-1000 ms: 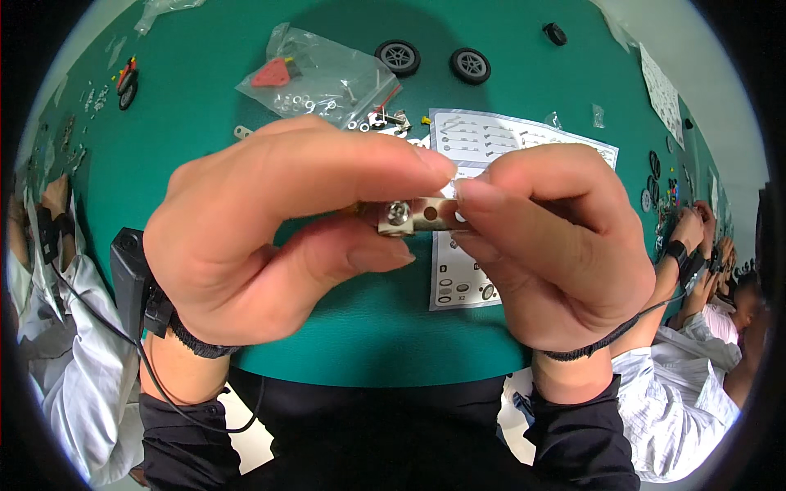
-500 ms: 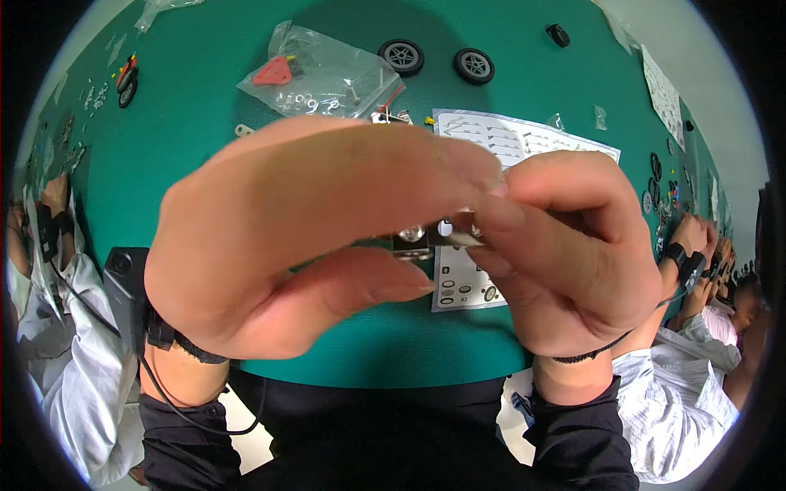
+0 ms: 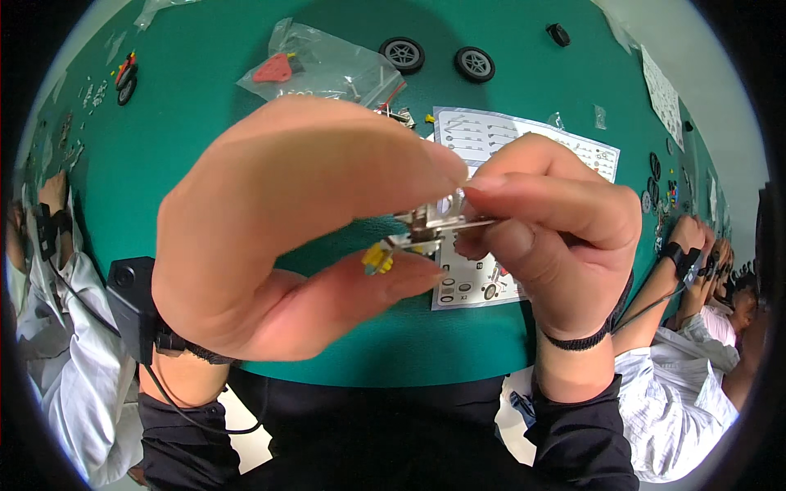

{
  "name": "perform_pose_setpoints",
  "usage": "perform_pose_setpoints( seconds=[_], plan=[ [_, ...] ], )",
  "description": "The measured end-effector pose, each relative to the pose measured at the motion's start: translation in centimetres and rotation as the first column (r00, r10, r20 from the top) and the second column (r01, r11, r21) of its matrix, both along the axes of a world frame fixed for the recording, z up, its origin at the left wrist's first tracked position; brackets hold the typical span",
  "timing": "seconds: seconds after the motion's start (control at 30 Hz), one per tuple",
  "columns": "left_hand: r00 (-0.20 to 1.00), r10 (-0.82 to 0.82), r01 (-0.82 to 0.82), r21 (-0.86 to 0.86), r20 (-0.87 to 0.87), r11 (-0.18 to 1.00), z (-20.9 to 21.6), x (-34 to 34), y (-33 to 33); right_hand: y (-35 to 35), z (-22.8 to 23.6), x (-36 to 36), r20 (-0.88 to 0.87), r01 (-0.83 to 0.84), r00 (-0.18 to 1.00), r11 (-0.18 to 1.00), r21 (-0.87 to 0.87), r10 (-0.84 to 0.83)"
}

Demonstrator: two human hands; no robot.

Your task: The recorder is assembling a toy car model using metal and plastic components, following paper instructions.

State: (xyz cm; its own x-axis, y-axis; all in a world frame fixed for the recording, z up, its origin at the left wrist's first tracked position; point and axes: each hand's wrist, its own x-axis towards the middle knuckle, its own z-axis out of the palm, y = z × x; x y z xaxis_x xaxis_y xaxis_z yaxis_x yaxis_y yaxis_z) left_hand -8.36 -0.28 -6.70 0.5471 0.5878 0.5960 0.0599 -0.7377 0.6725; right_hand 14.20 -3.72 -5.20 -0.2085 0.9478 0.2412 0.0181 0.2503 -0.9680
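Note:
Between both hands, above the green table, is a small silvery metal assembly (image 3: 422, 225) with a yellow piece (image 3: 378, 258) at its lower left end. My left hand (image 3: 270, 237) curls around its left side, fingers above and thumb below. With finger and thumb, my right hand (image 3: 565, 237) pinches the thin metal part that sticks out to the right. My fingers cover much of the assembly, so its full shape is hidden. A printed instruction sheet (image 3: 460, 131) lies beneath, partly covered by my right hand.
Beyond my hands lie a clear plastic bag (image 3: 327, 61) with a red piece (image 3: 273, 69), two black wheels (image 3: 402, 54) (image 3: 475, 65) and a small black part (image 3: 558, 34). Other people's hands (image 3: 693, 233) work at the right, with more parts on the table (image 3: 205, 49).
The assembly has turned between my fingers, bringing its yellow piece and more metal into sight. My right hand has shifted slightly left and its grip has changed.

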Motion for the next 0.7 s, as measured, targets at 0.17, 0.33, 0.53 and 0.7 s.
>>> perform_pose_setpoints(
  seconds=[0.17, 0.33, 0.53, 0.7],
  plan=[
    [0.999, 0.030, -0.030, -0.005, -0.035, 1.000, 0.2, 0.2, -0.3, 0.2, 0.0, 0.1, 0.032, -0.063, 0.998, 0.993, 0.099, 0.060],
    [0.995, 0.064, -0.064, 0.014, -0.077, 0.998, 0.7, 0.1, -0.6, 0.1, 0.0, 0.1, 0.048, -0.025, 0.999, 0.995, 0.101, 0.020],
    [0.999, 0.012, -0.009, 0.057, -0.047, 0.998, 0.7, 0.3, 0.0, 0.1, 0.4, 0.7, 0.196, -0.060, 0.980, 0.985, 0.161, 0.028],
    [0.999, 0.033, -0.034, 0.013, 0.013, 0.999, 0.2, 0.6, -0.4, -0.4, 0.6, -0.3, 0.262, 0.018, 0.961, 0.964, 0.264, -0.090]
  ],
)
